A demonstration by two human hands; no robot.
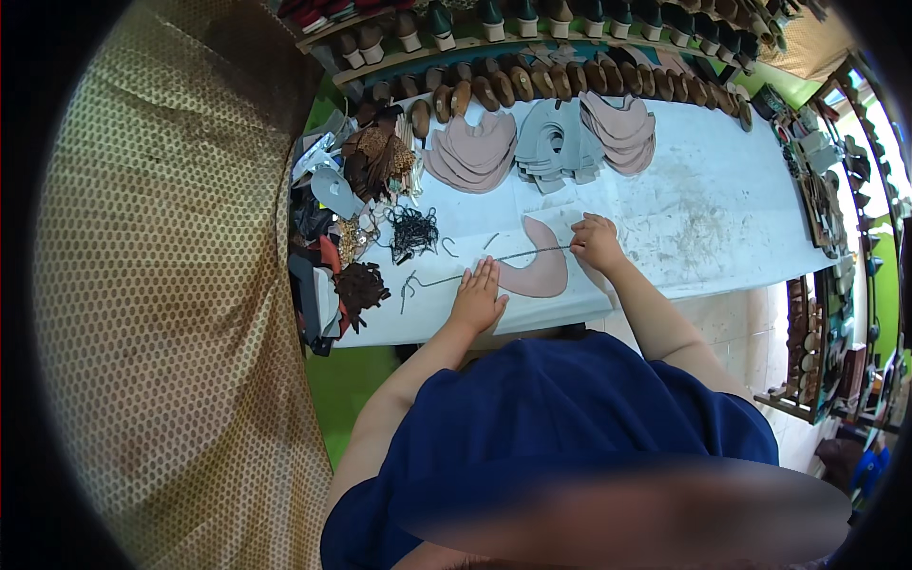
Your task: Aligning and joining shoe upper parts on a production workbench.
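Note:
A curved pink shoe-upper piece (549, 275) lies on the white-covered table between my hands. A thin dark cord (532, 253) runs across it from the left. My left hand (477, 296) rests flat with fingers stretched out, over the cord at the piece's left edge. On the other side, my right hand (597, 243) has its fingers bent together at the cord's right end, apparently pinching it. Part of a second pink piece (598, 283) shows below my right wrist. Short bits of cord (450, 248) lie beyond my left hand.
A tangled heap of black cord (412, 234) and brown scraps (361, 287) sit at the left. Stacks of pink (472, 157) and grey cut pieces (559, 142) lie farther back, before rows of wooden shoe lasts (521, 84). A patterned curtain (180, 285) hangs at the left.

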